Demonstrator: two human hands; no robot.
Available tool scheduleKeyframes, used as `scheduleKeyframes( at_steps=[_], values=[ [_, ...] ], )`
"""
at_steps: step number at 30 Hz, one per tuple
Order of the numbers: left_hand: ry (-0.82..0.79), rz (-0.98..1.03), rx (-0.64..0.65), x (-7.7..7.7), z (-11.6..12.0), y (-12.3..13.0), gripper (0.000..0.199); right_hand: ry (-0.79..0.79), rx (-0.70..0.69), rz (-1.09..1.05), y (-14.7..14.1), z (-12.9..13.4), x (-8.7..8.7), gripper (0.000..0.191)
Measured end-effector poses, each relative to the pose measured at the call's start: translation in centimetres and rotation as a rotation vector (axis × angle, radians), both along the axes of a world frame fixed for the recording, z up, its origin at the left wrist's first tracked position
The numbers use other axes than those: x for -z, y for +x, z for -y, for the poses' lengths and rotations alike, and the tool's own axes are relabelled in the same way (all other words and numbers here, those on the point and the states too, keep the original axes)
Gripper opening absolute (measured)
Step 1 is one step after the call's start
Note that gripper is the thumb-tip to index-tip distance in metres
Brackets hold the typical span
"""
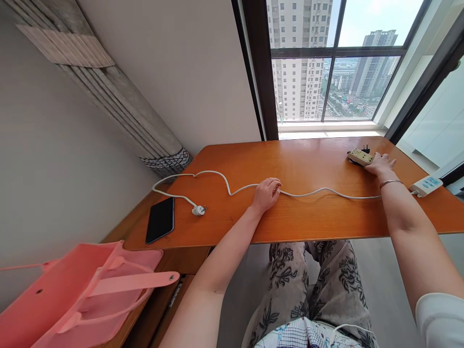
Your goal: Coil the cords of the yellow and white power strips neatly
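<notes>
My left hand [267,194] rests on the table with its fingers together and curled over a white power cord [319,192]. The cord winds across the tabletop, from a white plug [198,210] on the left to a white power strip [426,185] at the right edge. My right hand [380,164] reaches to the far right with fingers spread. It is at the end of a small beige power strip [360,157], where a black plug [366,149] lies just behind. Whether the palm touches this strip is hard to tell.
The orange-brown wooden table [311,224] stands before a window [333,63]. A black phone or tablet [160,220] lies at its left front. A pink bag [83,290] sits lower left on a wooden surface. A grey curtain [119,101] hangs at the left.
</notes>
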State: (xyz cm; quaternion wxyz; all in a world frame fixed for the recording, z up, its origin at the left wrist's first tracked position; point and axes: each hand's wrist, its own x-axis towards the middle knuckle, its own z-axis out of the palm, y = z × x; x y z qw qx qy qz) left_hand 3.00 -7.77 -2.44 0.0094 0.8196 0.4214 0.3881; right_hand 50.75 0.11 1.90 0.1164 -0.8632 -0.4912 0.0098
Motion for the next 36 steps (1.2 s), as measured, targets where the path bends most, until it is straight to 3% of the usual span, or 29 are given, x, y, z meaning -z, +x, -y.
scheduleKeyframes(
  at_steps=[7, 12, 15, 19, 22, 28, 36],
  values=[
    [-0.026, 0.046, 0.007, 0.1, 0.0, 0.2, 0.016, 0.177, -0.135, -0.158, -3.5, 2.7, -0.4, 0.069],
    [-0.08, 0.107, -0.013, 0.4, -0.2, 0.1, 0.022, 0.419, -0.386, -0.319, -7.5, 4.2, -1.0, 0.07],
    [-0.11, 0.172, -0.025, 0.6, -0.2, 0.0, 0.033, 0.566, -0.571, -0.442, -10.4, 5.5, -2.1, 0.069],
    [-0.141, 0.37, 0.008, 0.8, -0.3, -0.1, 0.062, 0.643, -0.773, -0.505, -14.6, 7.9, -3.6, 0.067],
    [-0.302, 0.555, 0.118, 0.9, -0.4, -0.2, 0.075, 0.629, -0.901, -0.484, -17.0, 9.7, -3.9, 0.065],
    [-0.768, 0.781, 0.418, 0.6, 0.0, 0.1, 0.062, 0.57, -0.954, -0.403, -19.2, 11.4, -1.9, 0.06],
    [-0.79, 0.727, 0.402, 0.9, 0.2, 0.7, 0.051, 0.613, -0.888, -0.411, -18.7, 11.2, 1.3, 0.057]
  ],
)
